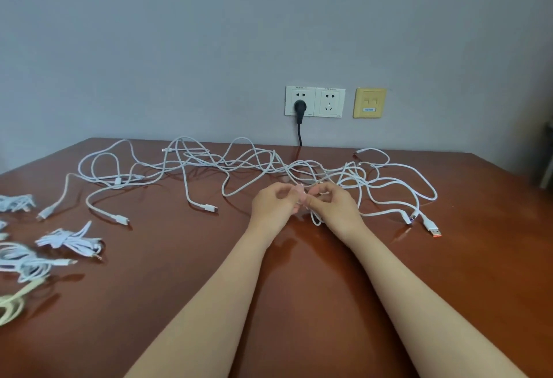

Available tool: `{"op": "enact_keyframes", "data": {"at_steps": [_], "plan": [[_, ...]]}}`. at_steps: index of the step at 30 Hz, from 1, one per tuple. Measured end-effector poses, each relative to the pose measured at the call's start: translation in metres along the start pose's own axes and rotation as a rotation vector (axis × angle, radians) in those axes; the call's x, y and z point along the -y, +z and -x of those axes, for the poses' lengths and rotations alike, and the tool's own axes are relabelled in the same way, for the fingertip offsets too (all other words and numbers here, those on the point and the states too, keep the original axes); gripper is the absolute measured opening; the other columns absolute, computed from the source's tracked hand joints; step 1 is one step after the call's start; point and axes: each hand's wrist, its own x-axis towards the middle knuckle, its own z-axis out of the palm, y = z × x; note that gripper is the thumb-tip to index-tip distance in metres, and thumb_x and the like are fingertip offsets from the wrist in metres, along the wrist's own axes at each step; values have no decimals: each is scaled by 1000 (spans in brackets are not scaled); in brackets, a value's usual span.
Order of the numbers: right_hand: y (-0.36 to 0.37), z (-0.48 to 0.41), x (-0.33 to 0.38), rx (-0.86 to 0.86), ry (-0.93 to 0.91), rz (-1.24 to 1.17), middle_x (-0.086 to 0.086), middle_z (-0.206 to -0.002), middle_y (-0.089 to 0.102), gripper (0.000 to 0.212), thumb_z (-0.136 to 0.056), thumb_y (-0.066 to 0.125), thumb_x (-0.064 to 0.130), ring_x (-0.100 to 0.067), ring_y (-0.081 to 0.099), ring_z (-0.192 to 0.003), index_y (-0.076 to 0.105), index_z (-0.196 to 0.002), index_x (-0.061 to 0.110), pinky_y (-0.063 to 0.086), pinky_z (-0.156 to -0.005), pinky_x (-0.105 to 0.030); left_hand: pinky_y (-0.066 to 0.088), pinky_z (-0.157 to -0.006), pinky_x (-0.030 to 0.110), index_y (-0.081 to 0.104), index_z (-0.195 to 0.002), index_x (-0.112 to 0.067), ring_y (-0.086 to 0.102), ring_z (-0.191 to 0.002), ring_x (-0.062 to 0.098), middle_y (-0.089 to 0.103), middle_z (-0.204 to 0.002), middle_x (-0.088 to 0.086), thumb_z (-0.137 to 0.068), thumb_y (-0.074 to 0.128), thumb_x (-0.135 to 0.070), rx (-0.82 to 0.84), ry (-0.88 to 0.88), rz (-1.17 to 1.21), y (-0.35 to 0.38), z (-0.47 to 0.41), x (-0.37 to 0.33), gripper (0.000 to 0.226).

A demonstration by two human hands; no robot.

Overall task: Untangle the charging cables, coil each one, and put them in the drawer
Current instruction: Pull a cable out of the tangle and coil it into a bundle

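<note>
Your left hand (273, 208) and right hand (336, 207), mid-worktop (179, 258), each pinching a white strand

Both grips are on the cable tangle (299, 166): thin white cords sprawled left-to-right along the far edge, loose plugs mostly trailing toward you. Coiled bundles (67, 241) sit far left.

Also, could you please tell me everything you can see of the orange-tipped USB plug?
The orange-tipped USB plug has a white housing and an orange tip. It lies flat on the brown table, at the right, tip towards the camera. Its white cord runs back into the tangle of white cables.
</note>
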Motion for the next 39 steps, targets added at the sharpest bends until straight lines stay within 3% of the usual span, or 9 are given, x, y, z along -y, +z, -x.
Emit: {"op": "enact_keyframes", "data": {"at_steps": [5, 10, 16, 19, 23, 27, 32, 36, 39], "plan": [[9, 16, 13, 1, -27, 123, 2, -75, 66, 36, -72, 72, 50, -12, 58, -72, 60, -78, 17, 43, -66, -24, 55, -81, 33, 60, -81, -22, 67, -70, 13, 67, -78, 3, -88, 60, -14, -155, 7, 42, -15, 15, 2, 11], [23, 34, 25, 158, -5, -225, 7, -61, 61, 8, -82, 69, 12, -8, 55, -57, 64, -76, 15, 46, -59, -17, 53, -61, 12, 55, -82, -16, 60, -75, 12, 58, -80, 3, -94, 49, -1, -245, 21, 210, -32, 27, -4, 20], [44, 50, 35, 243, 32, -221, -1, -72, 67, 18, -80, 66, 0, -10, 62, -63, 64, -88, 16, 47, -69, -19, 53, -62, 12, 57, -91, -9, 60, -76, 12, 58, -84, 6, -93, 49, -1, -265, 43, 198, -64, 41, -10, 12], [61, 54, 40, 217, 33, -192, -3, -76, 69, 22, -76, 69, -2, -15, 60, -68, 63, -82, 18, 47, -72, -24, 55, -77, 27, 58, -81, -26, 64, -83, 17, 62, -85, -4, -91, 52, -4, -246, 82, -100, -94, 43, -11, 25], [87, 55, 52, 101, 32, -175, -5, -77, 67, 27, -70, 73, -3, -20, 59, -65, 62, -73, 21, 49, -71, -30, 37, -68, 17, 56, -98, -29, 54, -79, 6, 57, -95, -11, -88, 45, 0, -111, 124, -510, -135, 49, -27, 33], [125, 63, 71, 92, 6, -258, -1, -76, 67, 24, -69, 75, 0, -13, 60, -65, 63, -73, 20, 47, -64, -19, 37, -90, 20, 54, -122, -22, 53, -108, 16, 53, -120, -3, -89, 45, -4, -10, 194, -773, -171, 52, -46, 39], [166, 67, 89, 59, -43, -274, 11, -75, 64, 26, -69, 76, 3, -4, 58, -74, 62, -68, 24, 46, -76, -22, 28, -105, 30, 50, -131, -25, 35, -130, 22, 35, -140, 4, -93, 51, -24, 86, 192, -1205, -218, 53, -61, 38], [186, 65, 99, 76, -27, -325, 1, -70, 65, 26, -70, 73, -4, -7, 57, -55, 62, -68, 20, 50, -70, -33, 32, -103, 32, 54, -128, -26, 42, -125, 20, 42, -141, -2, -95, 50, -32, 147, 201, -1332, -242, 54, -72, 34], [202, 63, 109, 135, -34, -392, -6, -68, 63, 26, -73, 66, -13, -5, 55, -47, 62, -70, 13, 51, -72, -40, 37, -94, 28, 57, -124, -23, 51, -116, 17, 56, -131, -1, -96, 48, -28, 142, 149, -1228, -253, 53, -75, 30]]}}
